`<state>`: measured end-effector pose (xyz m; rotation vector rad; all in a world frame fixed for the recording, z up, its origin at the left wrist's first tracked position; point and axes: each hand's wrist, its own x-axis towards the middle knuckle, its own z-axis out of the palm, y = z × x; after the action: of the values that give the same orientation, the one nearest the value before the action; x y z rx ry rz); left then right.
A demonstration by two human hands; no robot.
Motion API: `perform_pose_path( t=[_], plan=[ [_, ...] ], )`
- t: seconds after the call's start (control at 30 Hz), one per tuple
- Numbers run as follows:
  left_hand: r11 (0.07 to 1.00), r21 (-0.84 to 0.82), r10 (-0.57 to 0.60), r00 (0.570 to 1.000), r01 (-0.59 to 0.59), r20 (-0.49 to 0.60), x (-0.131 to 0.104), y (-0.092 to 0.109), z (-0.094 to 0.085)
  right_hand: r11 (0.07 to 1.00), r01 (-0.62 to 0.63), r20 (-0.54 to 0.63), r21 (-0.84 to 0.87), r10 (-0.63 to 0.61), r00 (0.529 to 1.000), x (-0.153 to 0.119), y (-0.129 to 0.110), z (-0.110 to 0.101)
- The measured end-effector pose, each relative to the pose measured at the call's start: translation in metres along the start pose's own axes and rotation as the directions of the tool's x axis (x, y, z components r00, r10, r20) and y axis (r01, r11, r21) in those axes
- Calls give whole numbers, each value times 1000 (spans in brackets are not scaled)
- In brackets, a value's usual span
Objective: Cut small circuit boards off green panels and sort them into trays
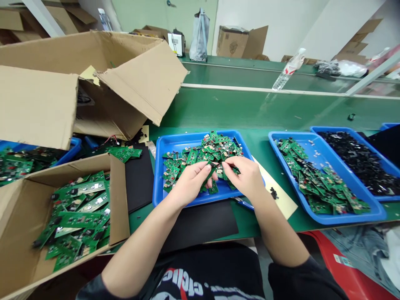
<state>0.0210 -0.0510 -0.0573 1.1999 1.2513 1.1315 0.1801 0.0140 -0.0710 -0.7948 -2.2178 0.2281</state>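
while left hand [193, 180] pinches a slim green board [213, 164], right hand [243, 174] at its end, grip unclear, smooth blue tray [174, 144] beneath

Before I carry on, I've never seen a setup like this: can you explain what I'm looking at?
There's no machine here: these are a person's two bare hands, seen in one picture from a head-worn camera looking forward and down. The left hand holds a small circuit board; the right hand's fingertips are at its end, though whether they pinch something separate is too small to tell. Beneath the hands, on a green table, sits a blue tray heaped with similar boards. To the right are another blue tray of boards and one of black parts. At left, a cardboard box holds more boards.
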Motion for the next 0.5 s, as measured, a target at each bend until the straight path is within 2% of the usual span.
perform_pose_path(
  t=[0.2, 0.37, 0.5],
  plan=[
    [965, 260, 3, 995, -29, 102, -3, 6, 0, 999, 28, 19, -16, -27, 999, 1, 2, 0],
    [937, 344, -11, 983, -53, 182, -3, 7, 1, 995, 96, -56, 30, -95, 994, 0, -1, 4],
    [921, 387, -14, 987, -50, 162, -2, 6, 2, 991, 122, -76, 53, -118, 990, 1, -5, 8]
  ],
)
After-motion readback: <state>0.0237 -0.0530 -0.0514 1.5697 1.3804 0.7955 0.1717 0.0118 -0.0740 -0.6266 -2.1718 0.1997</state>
